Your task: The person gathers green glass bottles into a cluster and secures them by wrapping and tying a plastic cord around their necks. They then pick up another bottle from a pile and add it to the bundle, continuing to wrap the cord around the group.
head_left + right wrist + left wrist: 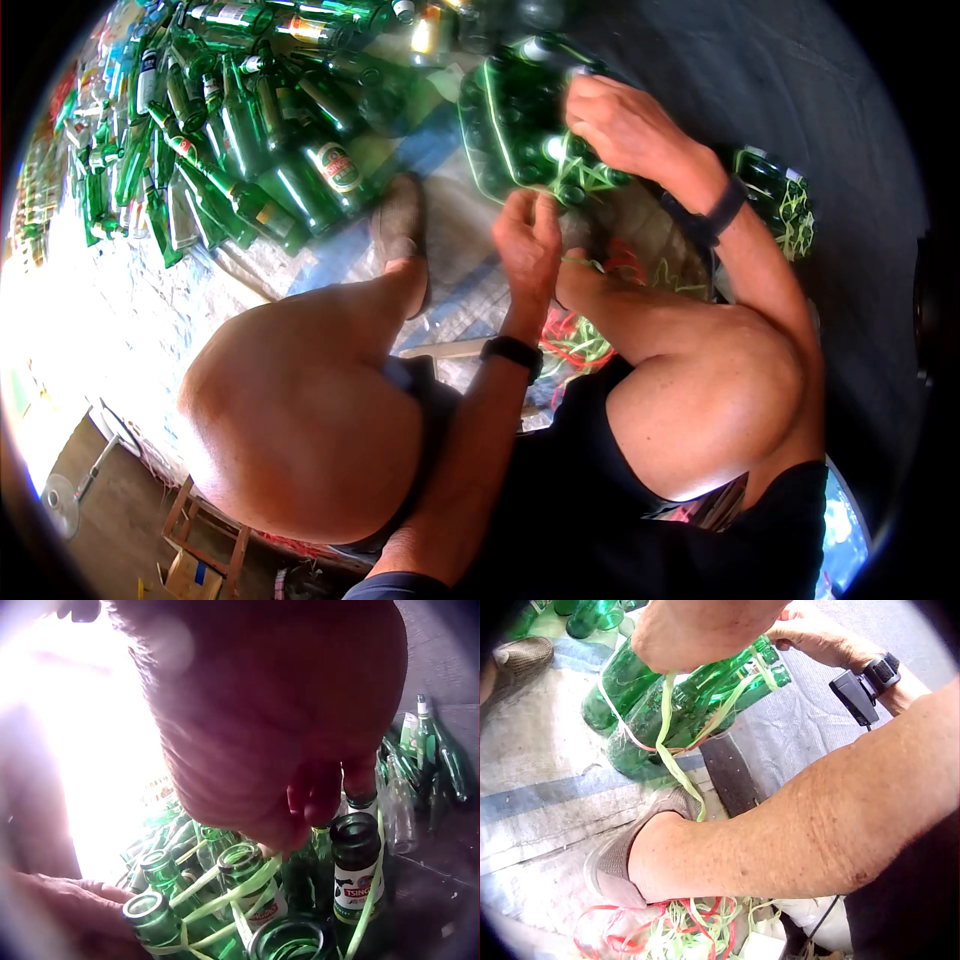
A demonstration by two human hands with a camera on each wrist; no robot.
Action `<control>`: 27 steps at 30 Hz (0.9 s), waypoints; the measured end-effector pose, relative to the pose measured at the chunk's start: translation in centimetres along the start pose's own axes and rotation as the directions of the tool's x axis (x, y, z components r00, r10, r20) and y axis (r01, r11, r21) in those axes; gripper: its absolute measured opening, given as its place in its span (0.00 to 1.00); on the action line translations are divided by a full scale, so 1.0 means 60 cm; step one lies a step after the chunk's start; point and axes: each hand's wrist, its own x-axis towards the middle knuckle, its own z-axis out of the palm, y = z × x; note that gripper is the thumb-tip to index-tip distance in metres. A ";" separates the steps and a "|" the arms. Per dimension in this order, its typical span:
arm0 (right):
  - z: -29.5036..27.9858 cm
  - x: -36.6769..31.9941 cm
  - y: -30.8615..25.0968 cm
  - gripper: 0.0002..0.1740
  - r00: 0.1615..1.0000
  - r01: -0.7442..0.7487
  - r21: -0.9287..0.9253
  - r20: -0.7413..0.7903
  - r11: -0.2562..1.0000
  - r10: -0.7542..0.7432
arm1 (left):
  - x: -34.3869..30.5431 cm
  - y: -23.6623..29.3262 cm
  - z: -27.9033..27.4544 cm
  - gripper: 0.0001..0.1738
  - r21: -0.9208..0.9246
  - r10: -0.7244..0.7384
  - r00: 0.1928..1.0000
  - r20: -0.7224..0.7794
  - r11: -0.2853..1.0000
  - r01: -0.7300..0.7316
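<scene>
A bundle of green glass bottles (510, 110) stands tied together in front of me, with a pale band around its lower part. Strands of light green plastic strap (217, 900) loop around and between the bottle necks. My left hand (528, 245) pinches the strap at the near side of the bundle, and a loose length of strap (665, 742) hangs below that hand. Over the far right of the necks, my right hand (625, 125) has its fingers curled, and a strand runs up to its fingertips. One dark bottle neck (355, 847) beside them carries a Tsingtao label.
A large pile of loose green bottles (250, 150) lies at the left. Another tied bundle (775, 190) sits to the right, beyond my right forearm. Red and green strap scraps (682, 930) lie by my shoe (622, 862). A wooden stool frame (205, 530) stands behind at the lower left.
</scene>
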 end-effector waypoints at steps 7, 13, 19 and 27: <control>0.069 -0.014 0.077 0.07 0.969 -0.205 0.154 0.173 0.967 0.178 | 0.001 -0.006 -0.002 0.09 0.046 0.027 1.000 -0.016 0.999 -0.026; 0.096 -0.012 0.103 0.10 0.968 0.243 -0.620 0.103 0.746 -0.230 | -0.002 0.006 -0.010 0.08 0.042 0.045 0.999 -0.018 0.998 -0.044; 0.039 -0.003 0.035 0.09 0.984 0.166 -0.392 0.007 0.905 -0.177 | 0.001 -0.020 -0.031 0.08 0.044 0.023 0.998 -0.054 0.999 -0.020; 0.010 -0.052 -0.097 0.36 0.995 -0.086 -0.004 -0.052 0.996 0.086 | 0.017 -0.016 -0.051 0.08 0.234 0.182 0.983 0.023 0.955 -0.182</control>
